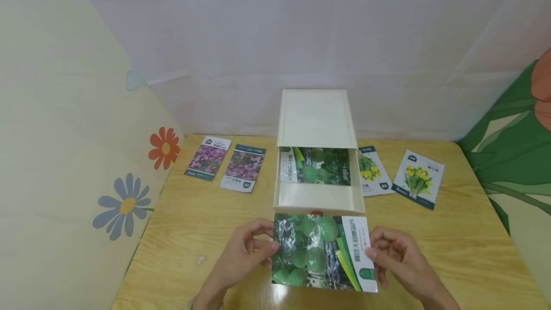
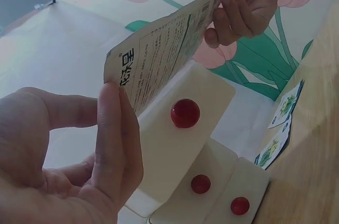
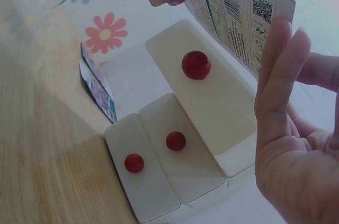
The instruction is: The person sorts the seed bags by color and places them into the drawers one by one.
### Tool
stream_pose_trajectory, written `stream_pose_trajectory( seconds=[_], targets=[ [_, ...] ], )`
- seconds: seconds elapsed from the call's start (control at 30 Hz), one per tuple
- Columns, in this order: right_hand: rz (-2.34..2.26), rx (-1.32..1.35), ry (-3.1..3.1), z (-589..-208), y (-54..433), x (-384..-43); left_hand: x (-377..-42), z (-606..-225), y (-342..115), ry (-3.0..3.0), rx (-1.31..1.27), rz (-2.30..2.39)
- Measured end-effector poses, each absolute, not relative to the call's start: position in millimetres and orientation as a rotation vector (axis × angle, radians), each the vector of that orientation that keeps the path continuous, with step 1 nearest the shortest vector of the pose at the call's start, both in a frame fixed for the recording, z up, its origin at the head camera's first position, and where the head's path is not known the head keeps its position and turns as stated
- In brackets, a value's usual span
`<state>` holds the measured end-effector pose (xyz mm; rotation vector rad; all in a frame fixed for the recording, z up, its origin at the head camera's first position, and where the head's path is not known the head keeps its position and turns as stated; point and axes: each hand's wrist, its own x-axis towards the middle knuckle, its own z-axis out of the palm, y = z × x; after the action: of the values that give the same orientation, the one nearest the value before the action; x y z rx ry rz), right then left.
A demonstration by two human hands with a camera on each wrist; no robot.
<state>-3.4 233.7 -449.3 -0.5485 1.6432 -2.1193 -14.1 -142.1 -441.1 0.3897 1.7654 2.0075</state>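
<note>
A seed packet (image 1: 318, 252) with green round fruit on its front is held level between both hands, just in front of a white drawer box (image 1: 316, 118). My left hand (image 1: 247, 252) pinches its left edge between thumb and fingers. The opposite edge is pinched by my right hand (image 1: 400, 260). Printed text covers the packet's back (image 2: 164, 49), seen in the left wrist view, and a barcode shows in the right wrist view. The box's top drawer (image 1: 320, 200) is pulled out, and a similar green-fruit packet (image 1: 316, 166) lies inside it, partly under the box top.
Two purple-flower packets (image 1: 243, 167) lie left of the box. On its right lie two yellow-flower packets (image 1: 417, 178), one partly hidden by the drawer. Two lower drawers with red knobs (image 3: 176, 141) sit below the pulled-out one. A white cloth (image 1: 241, 51) hangs behind the wooden table (image 1: 172, 252).
</note>
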Motion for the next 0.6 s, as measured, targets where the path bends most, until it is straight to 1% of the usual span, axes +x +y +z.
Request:
stream_pose_trajectory(
  seconds=[0.37, 0.6],
  targets=[
    [-2.142, -0.64, 1.644, -448.9, 230.7, -2.6, -24.0, -440.0, -139.7, 1.839, 0.518, 2.062],
    [-2.152, -0.65, 1.58, -448.3, 230.5, -3.3, -32.9, -434.2, -138.6, 1.912, 0.442, 2.039]
  ],
)
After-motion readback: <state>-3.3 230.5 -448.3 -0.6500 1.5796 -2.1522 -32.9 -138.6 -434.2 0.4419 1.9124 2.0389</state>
